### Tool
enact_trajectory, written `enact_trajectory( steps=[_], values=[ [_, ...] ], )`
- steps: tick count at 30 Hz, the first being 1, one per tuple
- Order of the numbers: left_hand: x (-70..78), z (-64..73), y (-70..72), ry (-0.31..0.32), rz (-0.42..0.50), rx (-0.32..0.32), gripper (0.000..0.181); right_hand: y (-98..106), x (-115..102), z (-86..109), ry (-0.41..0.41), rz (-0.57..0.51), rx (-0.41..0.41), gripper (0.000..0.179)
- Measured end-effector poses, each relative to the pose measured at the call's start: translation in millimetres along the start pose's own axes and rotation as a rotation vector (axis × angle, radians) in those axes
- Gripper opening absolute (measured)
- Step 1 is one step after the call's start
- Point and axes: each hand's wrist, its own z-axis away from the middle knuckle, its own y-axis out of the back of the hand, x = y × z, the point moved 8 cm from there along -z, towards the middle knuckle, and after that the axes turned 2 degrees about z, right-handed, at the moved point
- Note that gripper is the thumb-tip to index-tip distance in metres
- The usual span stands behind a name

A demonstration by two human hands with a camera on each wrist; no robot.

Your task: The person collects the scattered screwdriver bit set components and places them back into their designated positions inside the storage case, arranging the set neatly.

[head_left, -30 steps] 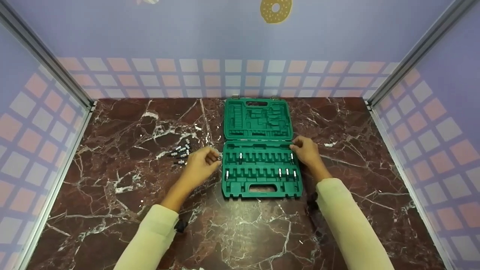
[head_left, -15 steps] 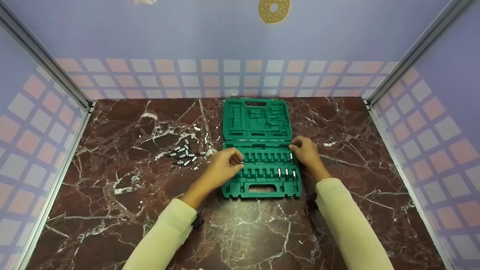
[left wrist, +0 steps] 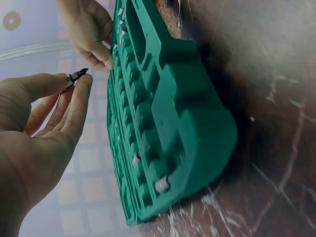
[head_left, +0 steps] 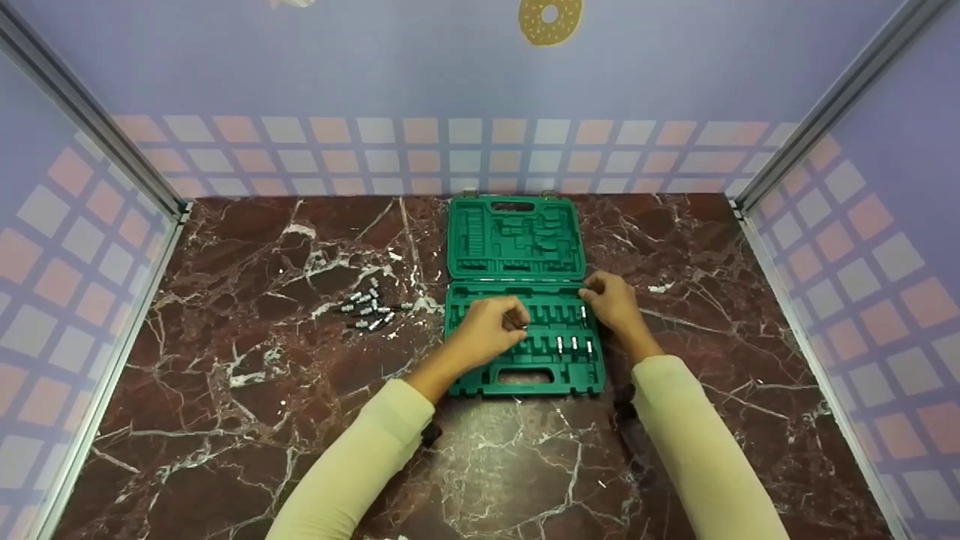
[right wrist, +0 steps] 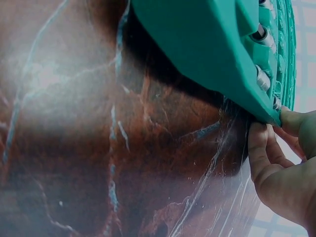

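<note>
My left hand [head_left: 491, 330] is over the lower half of an open green tool case [head_left: 517, 289]. In the left wrist view its thumb and fingers pinch a bit socket [left wrist: 75, 78] with a silver base and a dark pointed tip. My right hand [head_left: 613, 300] holds the case's right edge near the hinge, with thumb and fingers about the rim in the right wrist view. Several bit sockets [head_left: 575, 344] stand in slots at the case's right side. The left wrist view shows another seated bit socket [left wrist: 162, 184] at the left end.
A loose pile of bit sockets [head_left: 367, 307] lies on the marbled table [head_left: 225, 420] left of the case. The raised case lid [head_left: 516, 236] lies back towards the tiled rear wall [head_left: 405, 150]. Side walls stand left and right.
My left hand has moved right, from beside the pile to over the case's slots. The right hand has stayed at the case's edge.
</note>
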Motion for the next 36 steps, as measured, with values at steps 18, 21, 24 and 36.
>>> enact_trajectory(
  steps=[18, 21, 24, 36],
  values=[
    [-3.8, -24.6, -41.1, -0.008, -0.117, -0.138, 0.006, 0.9, -1.4, -0.9, 0.002, 0.027, 0.004, 0.020],
    [-5.7, -25.9, -45.8, -0.004, -0.154, -0.154, 0.009, 0.8, -1.6, -0.4, 0.008, 0.027, 0.011, 0.020],
    [-6.9, -28.4, -50.5, -0.009, -0.197, -0.161, 0.009, 2.0, -0.9, -0.4, 0.007, 0.021, 0.017, 0.020],
    [-7.3, -33.4, -54.2, 0.007, -0.351, -0.106, 0.010, 1.3, -0.5, -0.9, -0.011, 0.025, 0.004, 0.021]
  ],
)
